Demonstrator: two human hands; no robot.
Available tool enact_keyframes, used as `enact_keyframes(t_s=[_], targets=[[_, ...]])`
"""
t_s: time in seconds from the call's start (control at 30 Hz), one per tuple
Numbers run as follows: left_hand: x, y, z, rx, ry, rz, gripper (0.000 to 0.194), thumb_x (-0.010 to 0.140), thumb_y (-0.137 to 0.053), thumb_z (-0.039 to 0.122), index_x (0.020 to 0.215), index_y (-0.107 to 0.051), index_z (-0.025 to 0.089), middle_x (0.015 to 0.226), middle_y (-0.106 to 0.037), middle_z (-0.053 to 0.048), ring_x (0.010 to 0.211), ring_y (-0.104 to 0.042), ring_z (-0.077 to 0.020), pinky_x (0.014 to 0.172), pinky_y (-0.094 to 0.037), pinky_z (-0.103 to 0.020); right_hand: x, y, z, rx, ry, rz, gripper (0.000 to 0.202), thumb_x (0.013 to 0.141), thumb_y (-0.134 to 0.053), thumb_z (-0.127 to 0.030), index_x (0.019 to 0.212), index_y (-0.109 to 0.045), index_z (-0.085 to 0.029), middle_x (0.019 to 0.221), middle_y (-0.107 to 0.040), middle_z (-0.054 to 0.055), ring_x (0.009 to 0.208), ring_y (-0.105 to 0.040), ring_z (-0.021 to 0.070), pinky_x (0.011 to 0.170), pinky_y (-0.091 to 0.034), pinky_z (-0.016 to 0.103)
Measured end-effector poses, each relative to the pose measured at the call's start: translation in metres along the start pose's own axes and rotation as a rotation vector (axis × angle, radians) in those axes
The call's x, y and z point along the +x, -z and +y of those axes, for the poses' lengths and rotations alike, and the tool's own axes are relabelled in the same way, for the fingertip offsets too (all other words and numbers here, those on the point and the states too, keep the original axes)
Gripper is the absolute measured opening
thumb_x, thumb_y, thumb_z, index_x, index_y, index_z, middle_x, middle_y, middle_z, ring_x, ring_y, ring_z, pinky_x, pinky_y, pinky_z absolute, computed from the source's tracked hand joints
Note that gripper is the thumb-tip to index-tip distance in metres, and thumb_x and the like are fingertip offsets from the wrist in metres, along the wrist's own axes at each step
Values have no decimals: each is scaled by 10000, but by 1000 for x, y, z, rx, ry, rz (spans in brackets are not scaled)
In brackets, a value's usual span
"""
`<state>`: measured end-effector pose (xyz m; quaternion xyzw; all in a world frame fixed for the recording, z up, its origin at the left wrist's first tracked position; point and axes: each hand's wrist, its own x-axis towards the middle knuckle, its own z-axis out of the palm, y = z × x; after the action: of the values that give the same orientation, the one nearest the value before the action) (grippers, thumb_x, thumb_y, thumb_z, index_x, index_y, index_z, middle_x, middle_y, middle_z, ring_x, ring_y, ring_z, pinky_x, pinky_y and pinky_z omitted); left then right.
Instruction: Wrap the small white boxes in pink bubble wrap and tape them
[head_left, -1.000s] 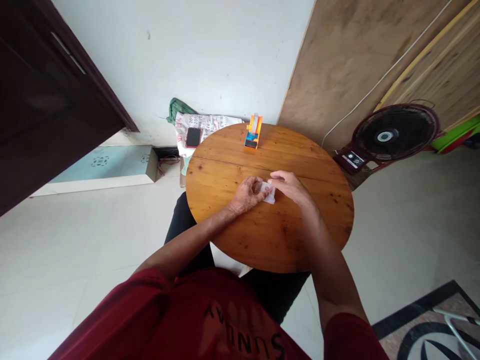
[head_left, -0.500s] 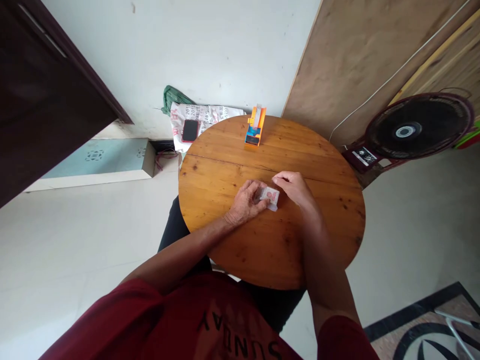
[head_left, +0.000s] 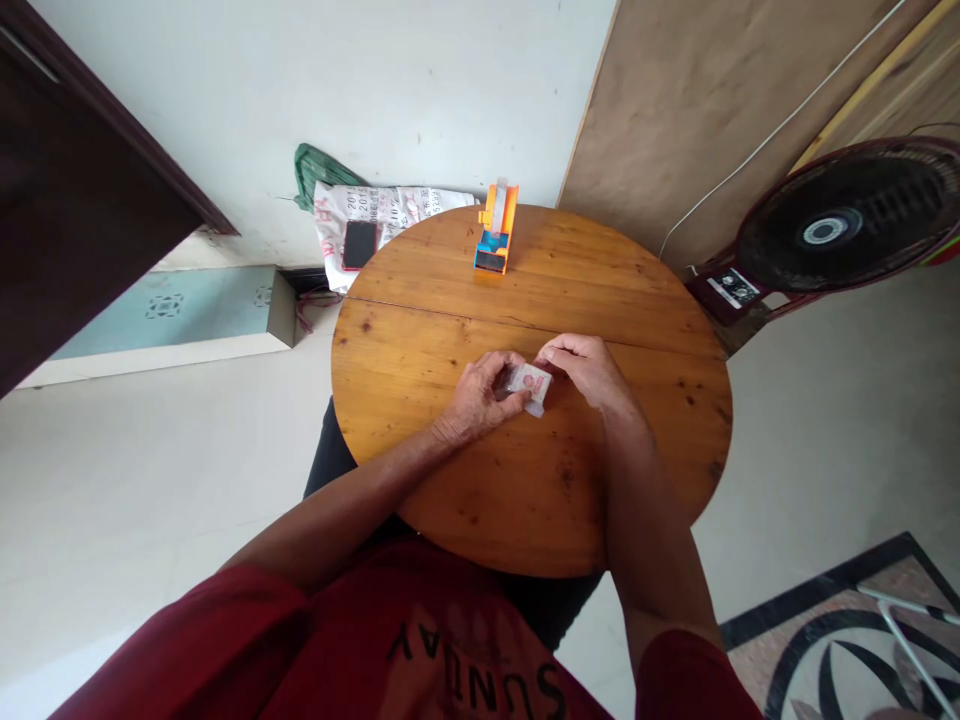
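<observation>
Over the middle of the round wooden table, my left hand grips a small white box-like packet with red print. Its thumb presses the near side while the fingers curl round the far left side. A pale flap or wrapper edge shows at the packet's lower end. My right hand is closed in a pinch at the packet's far right corner. Whatever lies between those fingertips, if anything, is too small to make out. Beyond both hands, an orange and blue tape dispenser stands near the table's far edge.
The round wooden table has a seam across it. Past its far left edge, a phone lies on a printed white sack, with a green bag behind. A dark red fan stands to the right.
My right hand has come in closer to the packet's far corner. The packet is turned and tilted slightly in my left hand. The whole view has shifted a little.
</observation>
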<state>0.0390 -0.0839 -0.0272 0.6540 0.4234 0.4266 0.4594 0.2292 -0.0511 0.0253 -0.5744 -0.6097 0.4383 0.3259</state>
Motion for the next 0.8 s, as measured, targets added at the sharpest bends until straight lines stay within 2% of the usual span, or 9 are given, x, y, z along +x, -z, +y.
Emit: enact_keyframes(t_s=[0.13,0.33,0.53,0.67,0.8], targets=[[0,0,3,7,-1,4,353,775,-764,375,1052,-618,212,946,-690,-54,934,-647,-219,848,-528,-337,-1,-1,-2,36,-13,-16,168,750,-621,-340,693,-704,-206,725,-709,22,672,-605,167,665,-465,300],[1,1,4,36,-34,-1,327,795,-717,385,1047,-600,212,948,-678,-50,910,-637,-207,826,-513,-326,2,-2,1,76,-92,34,167,718,-627,-350,671,-704,-210,693,-698,19,636,-588,163,628,-462,299],[1,-1,-1,-9,-45,-14,357,809,-711,398,1086,-591,209,964,-676,-58,890,-637,-199,818,-516,-318,5,-2,8,92,-91,83,142,688,-657,-349,658,-698,-217,657,-677,9,614,-576,155,600,-452,292],[-1,-1,4,-140,-5,-30,360,810,-716,430,1041,-582,188,948,-666,-57,861,-634,-180,817,-523,-314,6,-2,10,145,-127,106,149,665,-687,-367,654,-687,-219,626,-664,5,590,-595,164,533,-419,281],[8,13,12,-314,132,-94,379,820,-710,411,1084,-580,173,999,-676,-60,908,-653,-178,835,-538,-311,5,-2,9,187,-137,91,167,675,-694,-380,691,-697,-214,641,-663,8,596,-623,174,526,-419,287]])
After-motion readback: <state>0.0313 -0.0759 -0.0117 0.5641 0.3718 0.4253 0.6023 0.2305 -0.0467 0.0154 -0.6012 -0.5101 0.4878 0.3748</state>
